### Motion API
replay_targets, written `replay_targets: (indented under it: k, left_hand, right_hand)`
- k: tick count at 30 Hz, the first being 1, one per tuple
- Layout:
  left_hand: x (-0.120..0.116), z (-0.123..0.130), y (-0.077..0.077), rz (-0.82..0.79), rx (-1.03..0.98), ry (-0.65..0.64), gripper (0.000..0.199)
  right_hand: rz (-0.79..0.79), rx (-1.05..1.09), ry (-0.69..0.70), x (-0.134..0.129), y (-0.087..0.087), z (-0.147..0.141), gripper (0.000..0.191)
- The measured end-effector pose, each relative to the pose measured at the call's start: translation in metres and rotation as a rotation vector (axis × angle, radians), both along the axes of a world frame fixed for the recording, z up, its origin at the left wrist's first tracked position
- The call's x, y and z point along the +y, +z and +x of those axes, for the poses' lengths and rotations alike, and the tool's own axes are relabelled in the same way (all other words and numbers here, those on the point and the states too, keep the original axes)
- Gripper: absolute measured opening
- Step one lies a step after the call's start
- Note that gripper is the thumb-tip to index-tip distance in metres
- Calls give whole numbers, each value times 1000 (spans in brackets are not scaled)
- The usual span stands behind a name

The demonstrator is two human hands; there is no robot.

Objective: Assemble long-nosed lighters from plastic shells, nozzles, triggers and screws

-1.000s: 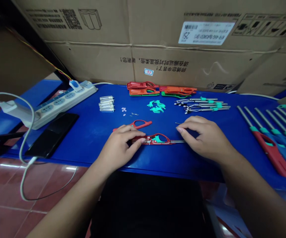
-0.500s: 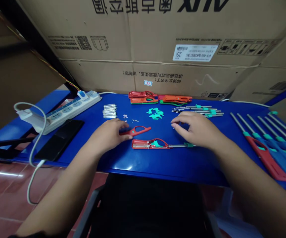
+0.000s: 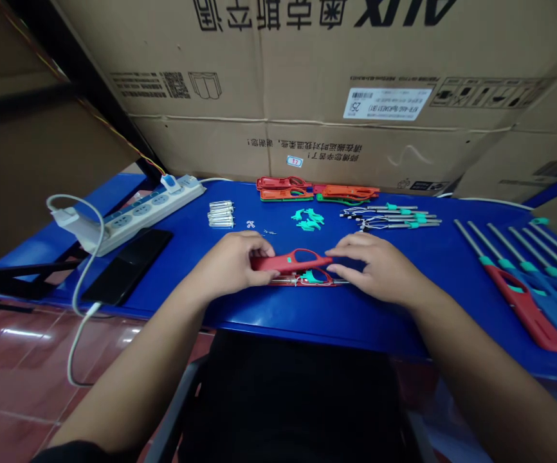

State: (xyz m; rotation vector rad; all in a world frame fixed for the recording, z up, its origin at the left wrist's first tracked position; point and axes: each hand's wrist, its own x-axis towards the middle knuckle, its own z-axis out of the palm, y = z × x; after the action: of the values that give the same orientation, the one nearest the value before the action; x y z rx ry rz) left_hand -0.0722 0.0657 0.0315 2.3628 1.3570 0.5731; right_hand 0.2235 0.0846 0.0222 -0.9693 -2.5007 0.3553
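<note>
Between my two hands a red shell half (image 3: 283, 262) with an oval opening is held just above and behind an open lighter body (image 3: 314, 278). My left hand (image 3: 233, 263) grips the shell's wide left end between thumb and fingers. My right hand (image 3: 379, 263) pinches its narrow right tip. Inside the lighter body, a green trigger and a pale tube show; the shell hides part of it, and my right hand covers most of its metal rod. Behind them lie green triggers (image 3: 309, 220), small white pieces (image 3: 251, 225) and tiny metal pins (image 3: 269, 232).
White tubes (image 3: 221, 214) lie at the left, metal rods with wires (image 3: 404, 215) at the right. Red and orange shells (image 3: 285, 186) line the cardboard box (image 3: 307, 141). A power strip (image 3: 148, 209) and black phone (image 3: 128, 267) sit left; finished-looking lighters (image 3: 524, 308) lie far right.
My left hand has raised the red shell and brought it right, over the lighter body. My right hand has come in and taken its tip. The view has shifted slightly.
</note>
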Motion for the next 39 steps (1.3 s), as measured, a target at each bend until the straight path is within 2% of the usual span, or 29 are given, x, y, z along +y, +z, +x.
replay_targets:
  k: [3, 9, 15, 21, 26, 39]
  left_hand:
    - [-2, 14, -5, 7, -15, -89, 18]
    - [-3, 22, -18, -30, -29, -135, 20]
    - [-4, 21, -22, -47, 7, -118, 24]
    - [-19, 23, -24, 88, 111, -84, 29]
    - [-26, 25, -29, 118, 154, -73, 30]
    - [-29, 24, -35, 70, 15, -61, 30]
  right_hand:
    - [-35, -45, 24, -6, -4, 9, 19]
    - [-108, -72, 46, -12, -15, 20, 16]
    - [-151, -83, 47, -11, -18, 19, 17]
    - [-131, -182, 23, -15, -12, 16, 22]
    - [-94, -245, 28, -18, -12, 13, 24]
    - [-68, -99, 32, -17, -21, 7, 19]
